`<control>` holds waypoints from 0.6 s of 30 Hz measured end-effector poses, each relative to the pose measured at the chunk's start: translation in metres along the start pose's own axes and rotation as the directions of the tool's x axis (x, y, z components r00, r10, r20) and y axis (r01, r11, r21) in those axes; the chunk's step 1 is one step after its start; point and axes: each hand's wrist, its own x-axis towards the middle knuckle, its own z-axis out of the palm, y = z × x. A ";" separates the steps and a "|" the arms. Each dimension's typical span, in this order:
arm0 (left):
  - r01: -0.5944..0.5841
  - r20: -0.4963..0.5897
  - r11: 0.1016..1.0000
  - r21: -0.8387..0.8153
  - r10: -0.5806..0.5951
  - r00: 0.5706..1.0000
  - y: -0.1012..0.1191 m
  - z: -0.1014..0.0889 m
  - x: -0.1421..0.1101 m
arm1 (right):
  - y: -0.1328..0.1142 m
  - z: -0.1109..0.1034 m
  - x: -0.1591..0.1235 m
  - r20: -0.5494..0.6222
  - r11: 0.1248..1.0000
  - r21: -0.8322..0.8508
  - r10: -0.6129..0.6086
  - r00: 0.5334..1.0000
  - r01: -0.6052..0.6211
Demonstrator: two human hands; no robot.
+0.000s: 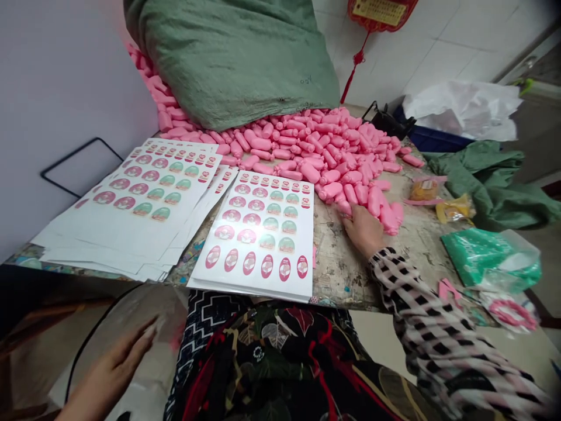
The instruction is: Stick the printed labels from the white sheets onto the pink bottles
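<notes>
A heap of several small pink bottles (324,152) covers the back of the worn table (342,263). My right hand (363,229) reaches into the near edge of the heap, fingers curled on a pink bottle (346,206). A sheet of round and oval stickers (260,231) lies in front of me, on a thin stack. My left hand (116,365) is low at the left, fingers stretched flat against a clear plastic bag (127,333) beside my lap.
A larger stack of sticker sheets (144,199) lies at the left. A big green sack (236,58) leans on the wall behind the bottles. Right side: snack packets (438,199), green cloth (491,181), a green-and-clear bag (491,257), a blue bin (433,139).
</notes>
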 end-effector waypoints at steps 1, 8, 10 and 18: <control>0.072 0.055 0.990 -0.119 -0.066 0.996 0.021 0.005 -0.004 | -0.006 -0.005 -0.006 -0.034 0.995 0.104 0.009 0.999 -0.005; -0.108 0.379 0.845 -0.523 0.344 0.859 0.157 0.058 -0.010 | -0.102 -0.043 -0.109 0.317 0.229 0.945 -0.470 0.824 -0.233; -0.171 0.366 0.787 -0.592 0.452 0.813 0.174 0.075 -0.006 | -0.116 -0.046 -0.130 0.327 0.174 0.945 -0.566 0.756 -0.278; -0.480 0.153 0.845 -0.234 0.520 0.841 0.198 0.094 0.012 | -0.043 -0.017 -0.105 0.209 0.766 0.634 -0.305 0.929 0.109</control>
